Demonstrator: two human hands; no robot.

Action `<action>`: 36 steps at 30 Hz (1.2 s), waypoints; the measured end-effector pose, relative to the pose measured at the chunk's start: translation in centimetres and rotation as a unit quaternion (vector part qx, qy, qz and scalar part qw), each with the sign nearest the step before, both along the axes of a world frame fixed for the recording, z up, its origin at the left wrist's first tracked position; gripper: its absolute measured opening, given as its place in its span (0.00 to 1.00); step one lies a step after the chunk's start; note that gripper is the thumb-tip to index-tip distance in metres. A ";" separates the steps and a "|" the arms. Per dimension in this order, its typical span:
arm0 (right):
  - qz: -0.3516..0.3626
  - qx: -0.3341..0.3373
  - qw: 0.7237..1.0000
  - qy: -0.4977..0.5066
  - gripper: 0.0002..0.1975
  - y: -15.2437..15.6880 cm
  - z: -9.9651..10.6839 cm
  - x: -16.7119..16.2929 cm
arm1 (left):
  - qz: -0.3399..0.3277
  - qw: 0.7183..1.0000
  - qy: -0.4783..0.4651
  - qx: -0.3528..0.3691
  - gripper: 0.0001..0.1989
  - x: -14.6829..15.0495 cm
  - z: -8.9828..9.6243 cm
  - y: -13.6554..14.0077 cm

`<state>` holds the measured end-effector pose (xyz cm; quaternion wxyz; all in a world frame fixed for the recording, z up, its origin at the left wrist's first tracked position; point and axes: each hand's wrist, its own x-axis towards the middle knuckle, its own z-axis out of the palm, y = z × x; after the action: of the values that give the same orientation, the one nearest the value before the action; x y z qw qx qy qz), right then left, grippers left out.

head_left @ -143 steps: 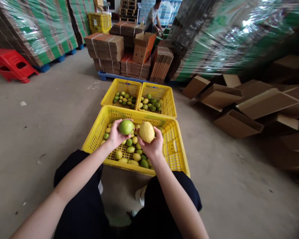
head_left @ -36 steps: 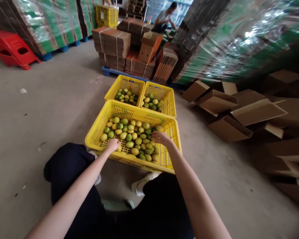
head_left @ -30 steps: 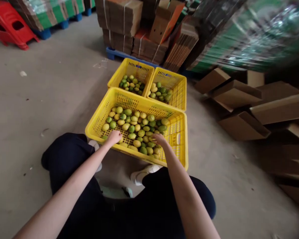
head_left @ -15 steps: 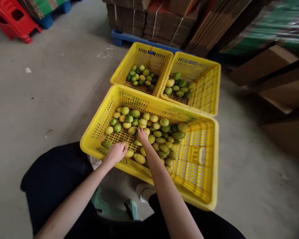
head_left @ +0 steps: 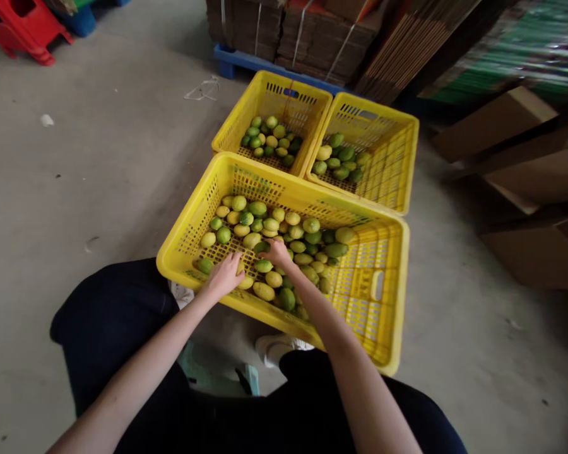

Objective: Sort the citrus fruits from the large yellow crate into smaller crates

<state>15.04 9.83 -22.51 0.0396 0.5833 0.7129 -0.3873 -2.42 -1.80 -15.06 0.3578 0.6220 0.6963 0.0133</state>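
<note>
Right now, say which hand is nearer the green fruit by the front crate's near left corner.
Left. The left hand is just right of that green fruit; the right hand is farther right, near the middle of the crate.

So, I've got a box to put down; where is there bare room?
Mostly bare concrete floor lies between the front yellow crate and the red stool, and right of that crate, before the cardboard boxes. It's crowded inside: lemons surround the right hand, with just a small mesh gap beyond the left hand.
</note>
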 end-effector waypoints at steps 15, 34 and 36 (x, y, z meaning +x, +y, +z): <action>-0.166 -0.107 0.973 0.121 0.05 -0.4 3.8 1.1 | 0.145 0.980 -0.112 0.073 0.29 -1.0 -0.6 0.6; -0.236 -0.099 0.966 0.044 0.13 -5.4 -6.5 7.2 | 0.215 0.959 -0.170 0.074 0.32 -1.1 -2.0 0.3; -0.224 -0.087 0.970 0.040 0.08 -5.2 -6.7 6.5 | 0.215 0.957 -0.177 0.076 0.32 -1.1 -1.9 0.4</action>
<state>21.59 4.58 -29.23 -0.0262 0.7064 0.5283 -0.4703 -3.55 -1.43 -16.96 0.4158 0.4707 0.7358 0.2531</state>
